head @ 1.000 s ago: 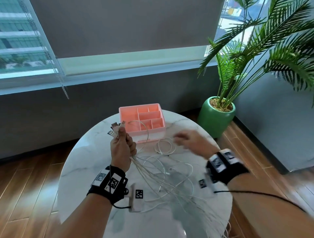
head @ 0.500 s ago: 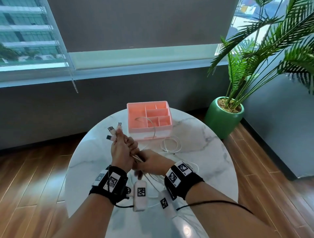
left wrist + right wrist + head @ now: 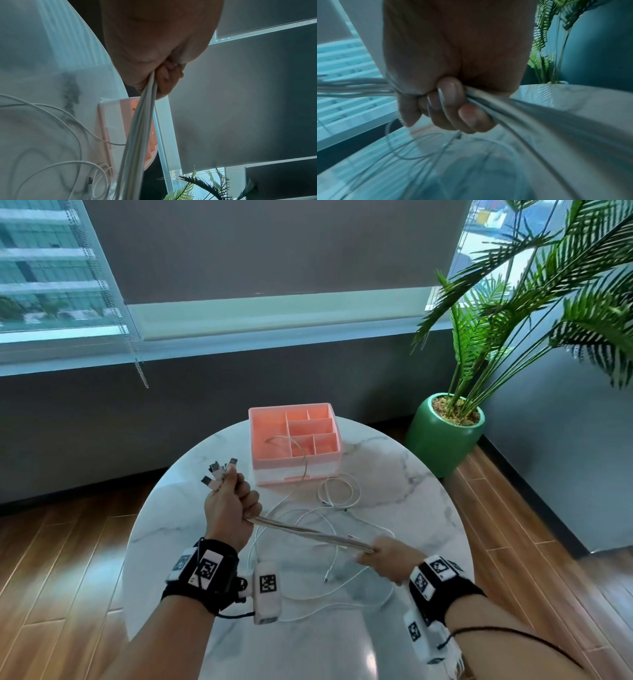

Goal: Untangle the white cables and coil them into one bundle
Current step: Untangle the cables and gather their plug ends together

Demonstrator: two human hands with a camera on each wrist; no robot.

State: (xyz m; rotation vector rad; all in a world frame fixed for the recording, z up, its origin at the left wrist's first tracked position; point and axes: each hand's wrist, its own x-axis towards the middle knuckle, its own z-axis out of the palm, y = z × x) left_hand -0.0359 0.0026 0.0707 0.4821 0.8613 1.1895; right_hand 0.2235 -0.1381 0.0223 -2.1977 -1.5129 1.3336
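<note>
White cables (image 3: 308, 531) run as one taut bunch across the middle of the head view, from my left hand (image 3: 228, 505) at centre left down to my right hand (image 3: 387, 556) at lower right. My left hand is clenched around the bunch near its ends, and the plugs (image 3: 219, 470) fan out above that fist. In the left wrist view the cables (image 3: 142, 121) drop out of the closed left hand (image 3: 154, 47) toward the bottom of the frame. My right hand grasps the same bunch further along; the right wrist view shows the fingers (image 3: 450, 93) curled over the strands (image 3: 351, 86), which enter from the left edge and leave, blurred, toward the lower right. Slack loops (image 3: 339, 491) lie on the round marble table (image 3: 411, 474) below and between the hands, and one strand climbs into the pink organizer (image 3: 294, 440) at the table's upper edge, probably into its large left compartment. I read no brand or lettering anywhere; the only markings are black-and-white square tags (image 3: 268, 583) on the wrist bands. A potted palm (image 3: 445, 433) stands at the right of the frame.
</note>
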